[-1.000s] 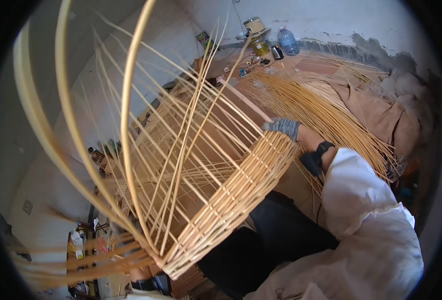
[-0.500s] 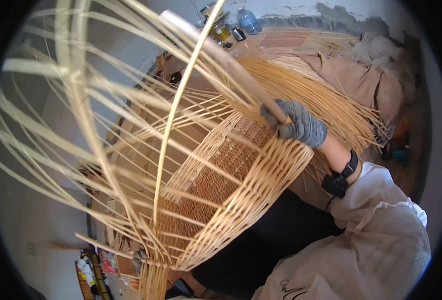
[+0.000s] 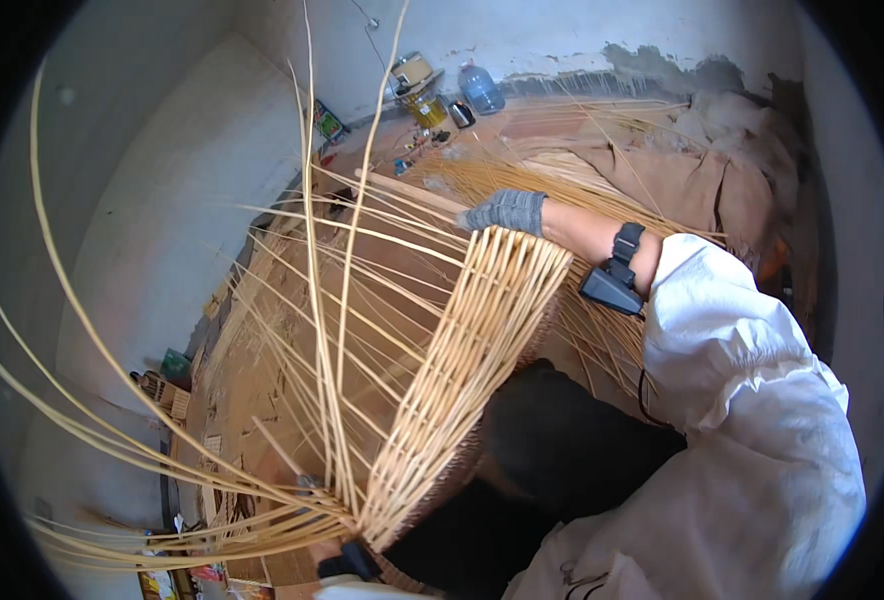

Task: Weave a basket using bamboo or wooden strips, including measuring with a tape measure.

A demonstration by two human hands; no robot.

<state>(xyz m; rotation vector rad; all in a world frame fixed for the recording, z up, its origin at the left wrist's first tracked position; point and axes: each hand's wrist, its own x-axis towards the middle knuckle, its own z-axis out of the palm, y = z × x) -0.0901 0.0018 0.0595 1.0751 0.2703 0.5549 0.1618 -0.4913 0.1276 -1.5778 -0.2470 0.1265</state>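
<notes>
A half-woven basket [image 3: 462,350] of pale rods slants across my view, its long unwoven stakes [image 3: 312,250] fanning up and leftward. My right hand [image 3: 502,211], in a grey glove, is closed round a smooth wooden stick [image 3: 402,188] at the basket's upper end. A black strapped device sits on that wrist. My left hand [image 3: 310,486], also gloved, is at the basket's lower left corner beside a second stick [image 3: 277,445]; crossing rods hide most of its fingers. My dark-clad lap [image 3: 572,440] shows beneath the weaving.
A bundle of long golden rods [image 3: 602,340] lies behind my right arm, with brown cloth [image 3: 737,205] beyond. By the back wall stand a blue water bottle [image 3: 481,90], a kettle [image 3: 461,114] and a yellow container [image 3: 425,108]. Small clutter [image 3: 167,395] lines the left wall.
The basket has swung and tilted so the woven inside seen half a second ago is hidden. My right hand, still on the stick, has shifted up-left in view; the stakes swung with it.
</notes>
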